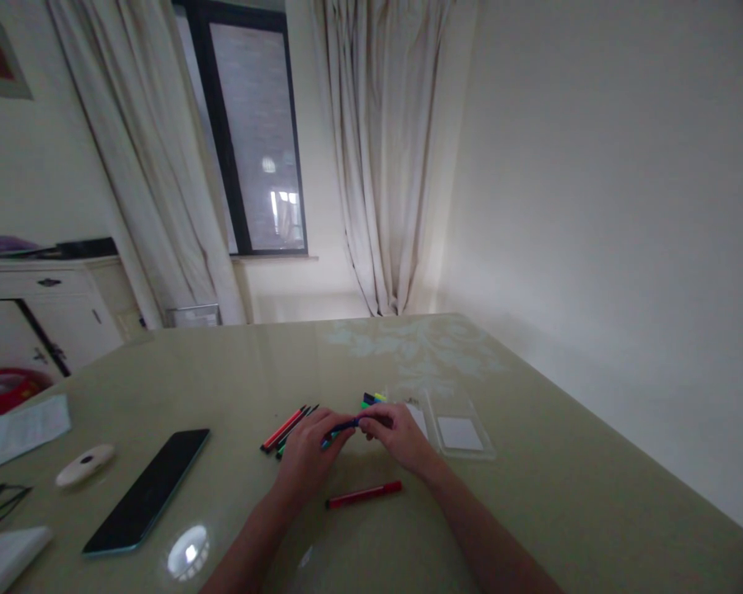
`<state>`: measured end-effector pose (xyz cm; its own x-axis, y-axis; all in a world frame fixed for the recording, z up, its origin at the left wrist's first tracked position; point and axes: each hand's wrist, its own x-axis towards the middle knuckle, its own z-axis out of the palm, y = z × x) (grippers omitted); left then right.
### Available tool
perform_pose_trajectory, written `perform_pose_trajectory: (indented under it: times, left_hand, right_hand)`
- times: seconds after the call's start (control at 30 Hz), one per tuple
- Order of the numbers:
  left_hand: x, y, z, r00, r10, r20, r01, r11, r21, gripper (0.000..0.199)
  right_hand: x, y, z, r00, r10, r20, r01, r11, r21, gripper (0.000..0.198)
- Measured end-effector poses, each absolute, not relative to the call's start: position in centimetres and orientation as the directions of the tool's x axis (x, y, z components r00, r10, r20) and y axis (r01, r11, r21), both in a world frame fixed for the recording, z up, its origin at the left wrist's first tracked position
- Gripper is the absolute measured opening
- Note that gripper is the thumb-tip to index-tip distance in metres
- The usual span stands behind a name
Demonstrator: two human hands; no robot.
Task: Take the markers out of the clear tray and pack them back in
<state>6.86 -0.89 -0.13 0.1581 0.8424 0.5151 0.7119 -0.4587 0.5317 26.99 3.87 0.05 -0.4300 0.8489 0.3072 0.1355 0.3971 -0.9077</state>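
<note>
Evidently clamped a dark blue marker [345, 425] between the fingertips of the left hand [309, 454] and the right hand [399, 433], well inside the edges of the table [570, 495]. Could not tell capped from uncapped. Saw a lone red marker [364, 494] between the forearms [260, 528], well short of the far edge. Found a bundle of markers [288, 429] just beside the left hand, toward the table's left edge, and more coloured markers [372, 399] just beyond the right hand. Noted an open clear case [455, 403] toward the right edge, with a white card [459, 433] inside. Farther out, spotted a black tablet [149, 491] toward the left edge and, past the far edge, a pale curtain [380, 157]. Judged the work midway at most: had one marker in grip, the rest loose, and nothing surely finished.
</note>
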Motion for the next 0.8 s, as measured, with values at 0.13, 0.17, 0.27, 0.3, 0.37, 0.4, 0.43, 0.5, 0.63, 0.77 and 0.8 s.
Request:
perform_pose_trajectory:
  times: [0.13,0.17,0.27,0.3,0.37,0.4,0.43,0.5,0.63,0.77,0.8]
  left_hand:
    - [6.94,-0.92,-0.02,0.149,0.841,0.519,0.714,-0.455,0.532,0.018]
    - [6.96,-0.96,0.04,0.148,0.841,0.52,0.715,-0.454,0.532,0.019]
    - [6.98,-1.06,0.15,0.154,0.84,0.52,0.715,-0.458,0.528,0.02]
    - [6.98,-1.07,0.16,0.155,0.84,0.52,0.715,-0.458,0.528,0.02]
    - [6.96,-1.07,0.13,0.158,0.841,0.517,0.714,-0.459,0.528,0.019]
    - [6.94,-1.06,0.1,0.162,0.842,0.514,0.713,-0.46,0.529,0.019]
    - [6.93,-1.05,0.08,0.163,0.844,0.512,0.713,-0.459,0.53,0.019]
    - [6.89,-1.01,0.04,0.163,0.846,0.507,0.715,-0.455,0.53,0.02]
    - [6.87,-1.0,0.08,0.163,0.85,0.5,0.722,-0.448,0.527,0.02]
    - [6.94,-1.16,0.33,0.169,0.853,0.494,0.72,-0.449,0.529,0.02]
    - [6.96,-1.21,0.4,0.169,0.855,0.491,0.719,-0.447,0.532,0.02]
  right_hand:
    - [27.01,3.69,0.32,-0.425,0.851,0.308,0.152,0.403,-0.902,0.02]
    - [27.0,3.68,0.32,-0.425,0.851,0.308,0.154,0.403,-0.902,0.019]
    - [26.98,3.82,0.09,-0.424,0.852,0.307,0.149,0.4,-0.904,0.02]
    - [26.98,3.9,-0.03,-0.423,0.853,0.307,0.147,0.399,-0.905,0.02]
    - [26.98,4.05,-0.28,-0.422,0.853,0.308,0.138,0.396,-0.908,0.022]
    - [26.98,4.12,-0.38,-0.424,0.851,0.31,0.134,0.397,-0.908,0.023]
    - [26.99,4.17,-0.46,-0.428,0.849,0.311,0.132,0.399,-0.907,0.024]
    - [27.01,4.23,-0.54,-0.434,0.845,0.314,0.135,0.405,-0.904,0.023]
    - [27.01,4.15,-0.41,-0.43,0.847,0.313,0.15,0.408,-0.9,0.021]
    - [26.96,3.99,-0.21,-0.428,0.848,0.311,0.145,0.404,-0.903,0.02]
    - [26.95,3.97,-0.2,-0.428,0.849,0.312,0.143,0.404,-0.903,0.02]
